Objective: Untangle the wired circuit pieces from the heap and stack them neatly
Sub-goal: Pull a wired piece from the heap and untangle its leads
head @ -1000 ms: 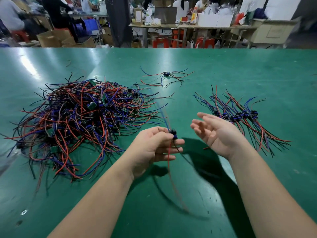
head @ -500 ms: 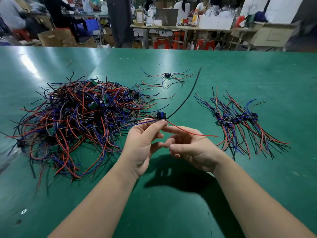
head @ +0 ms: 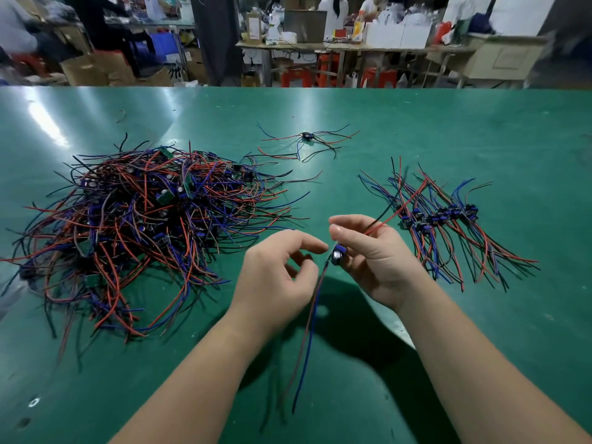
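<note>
Single wired circuit piece (head: 339, 253) held in right hand (head: 378, 261), above the green table (head: 448, 123), between heap and stack.

Piece sits at the right fingertips, just under the thumb, pinched there. Its red and black leads run up-right past the thumb; blue and dark leads hang down toward the table, motion-blurred. Left hand (head: 275, 280) just beside, fingers loosely curled, index tip close to the piece; no grip visible, contact uncertain. Heap (head: 144, 225) of tangled red, blue and black wires with small green boards lies left of the hands. Stack (head: 442, 219) of aligned pieces lies right, partly behind the raised leads. One lone piece (head: 307, 136) lies farther back, centre. No legible print on the piece; label on a carton (head: 254, 25) beyond the table too blurred to read.
</note>
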